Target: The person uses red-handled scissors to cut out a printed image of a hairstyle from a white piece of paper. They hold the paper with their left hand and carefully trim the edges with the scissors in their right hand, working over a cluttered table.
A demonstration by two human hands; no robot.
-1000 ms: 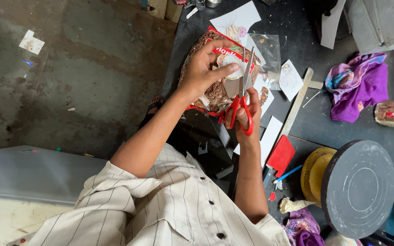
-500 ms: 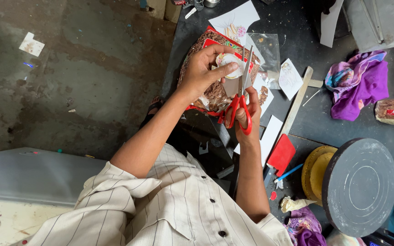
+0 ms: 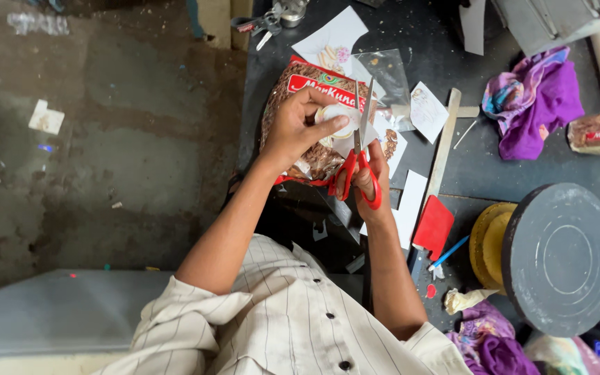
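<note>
My left hand (image 3: 298, 128) pinches a small round paper cut-out (image 3: 336, 119) between thumb and fingers, just above the dark table (image 3: 515, 173). My right hand (image 3: 369, 173) holds red-handled scissors (image 3: 359, 163), fingers through the loops, blades pointing up and away against the right edge of the cut-out. Under both hands lies a red and brown printed packet (image 3: 307, 87). White paper pieces with drawings (image 3: 331, 42) lie just beyond it.
A round grey turntable (image 3: 560, 257) over a yellow disc stands at the right. A purple cloth (image 3: 532, 101), a wooden strip (image 3: 444, 142), a red scraper (image 3: 433, 226), a blue pen (image 3: 449, 253) and paper scraps lie on the table. Concrete floor (image 3: 105, 139) spreads to the left.
The view has shifted, so everything sits lower and further left in frame. My hands keep their grip; the cut-out has turned slightly against the scissor blades.
</note>
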